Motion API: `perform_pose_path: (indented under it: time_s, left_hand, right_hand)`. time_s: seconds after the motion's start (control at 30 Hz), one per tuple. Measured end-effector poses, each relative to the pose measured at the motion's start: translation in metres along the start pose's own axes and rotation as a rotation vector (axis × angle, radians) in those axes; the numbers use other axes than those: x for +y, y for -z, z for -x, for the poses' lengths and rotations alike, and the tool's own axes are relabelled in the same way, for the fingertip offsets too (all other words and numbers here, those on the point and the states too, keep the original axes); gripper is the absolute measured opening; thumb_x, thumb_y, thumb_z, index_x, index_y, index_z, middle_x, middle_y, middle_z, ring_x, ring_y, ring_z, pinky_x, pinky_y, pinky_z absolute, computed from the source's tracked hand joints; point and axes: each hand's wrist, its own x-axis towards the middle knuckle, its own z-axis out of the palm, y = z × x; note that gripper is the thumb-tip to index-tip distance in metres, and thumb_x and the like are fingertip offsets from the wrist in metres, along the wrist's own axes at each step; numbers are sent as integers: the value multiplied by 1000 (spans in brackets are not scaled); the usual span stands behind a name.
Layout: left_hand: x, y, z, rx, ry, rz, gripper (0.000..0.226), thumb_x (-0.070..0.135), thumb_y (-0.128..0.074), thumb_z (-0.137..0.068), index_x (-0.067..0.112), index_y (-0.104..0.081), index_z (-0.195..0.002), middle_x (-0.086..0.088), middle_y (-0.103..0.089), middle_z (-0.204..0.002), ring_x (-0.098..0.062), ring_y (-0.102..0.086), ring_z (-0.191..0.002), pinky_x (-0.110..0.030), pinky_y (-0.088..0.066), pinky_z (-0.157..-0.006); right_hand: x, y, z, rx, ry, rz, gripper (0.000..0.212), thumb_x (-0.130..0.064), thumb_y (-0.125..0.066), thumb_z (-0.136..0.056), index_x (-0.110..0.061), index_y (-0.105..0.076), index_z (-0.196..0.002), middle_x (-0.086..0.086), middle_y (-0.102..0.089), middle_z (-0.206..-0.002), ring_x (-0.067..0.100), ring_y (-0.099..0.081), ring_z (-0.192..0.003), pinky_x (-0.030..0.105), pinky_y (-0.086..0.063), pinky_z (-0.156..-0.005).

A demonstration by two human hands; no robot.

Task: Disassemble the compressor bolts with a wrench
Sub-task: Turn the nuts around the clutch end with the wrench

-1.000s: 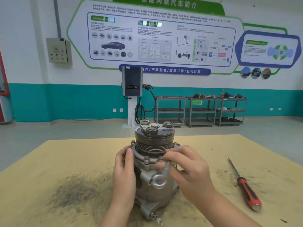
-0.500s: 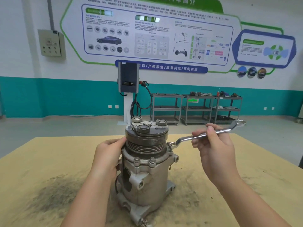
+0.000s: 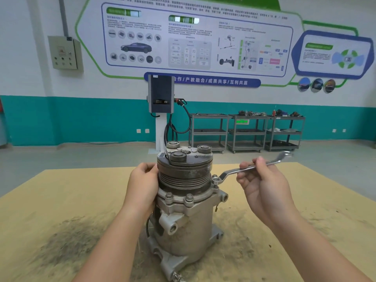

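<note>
**Wrench is on the right-side bolt, rest of the bolts look untouched**

Only one view here, the head cam, so here's what it gives.

The grey cast-metal compressor (image 3: 183, 216) with the dark grooved pulley on top stands upright in the middle of the tan wooden table (image 3: 61, 190), a bit towards the near edge, sitting in a patch of dark grime. The left hand (image 3: 142, 184) is wrapped against the left side of the pulley, fingers curled round it, steadying the whole thing.

The right hand (image 3: 262, 184) is pinching the shaft of the shiny silver double-ring wrench (image 3: 244, 169) between thumb and curled fingers, roughly mid-handle. The near ring end sits over the small grey flange bolt (image 3: 216, 180) on the right side of the housing, just under the pulley. The far end of the wrench pokes up and right, blurry, so it's probably mid-swing.

Progress-wise, I'd say early days. Two more grey hex bolts (image 3: 179, 197) are seated in the front flange, side by side, and look fully down. The one under the wrench is in its hole too; can't tell how loose it is. Any bolts round the back are hidden. No removed bolts on the table that I can see, so pretty much everything is left to do.
</note>
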Motion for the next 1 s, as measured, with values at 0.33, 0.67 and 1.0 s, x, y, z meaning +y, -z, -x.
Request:
perform_pose_path:
  time_s: [0.33, 0.67, 1.0]
  left_hand:
    - [-2, -1, -16, -93, 61, 95, 13, 2, -53, -96, 3, -66, -97, -13, -75, -79, -29, -72, -80, -39, -59, -68]
    - [-2, 1, -14, -83, 45, 111, 6, 2, -58, -94, 5, -61, -90, -11, -70, -72, -24, -69, -66, -31, -52, -53]
    - [-6, 0, -22, -111, 58, 137, 9, 4, -57, -95, -1, -65, -95, -21, -74, -87, -30, -71, -78, -43, -59, -71]
  right_hand:
    - [28, 1, 59, -245, 875, 484, 12, -39, -58, -96, -30, -64, -91, -5, -71, -95, 17, -68, -77, 23, -54, -72]
    - [48, -38, 56, -401, 1129, 831, 9, -21, -72, -84, -13, -70, -89, -6, -66, -88, 14, -62, -77, 28, -51, -67]
    - [3, -16, 29, 40, 516, 222, 15, -17, -35, -105, -17, -45, -93, 1, -65, -67, 14, -55, -53, 22, -48, -54]
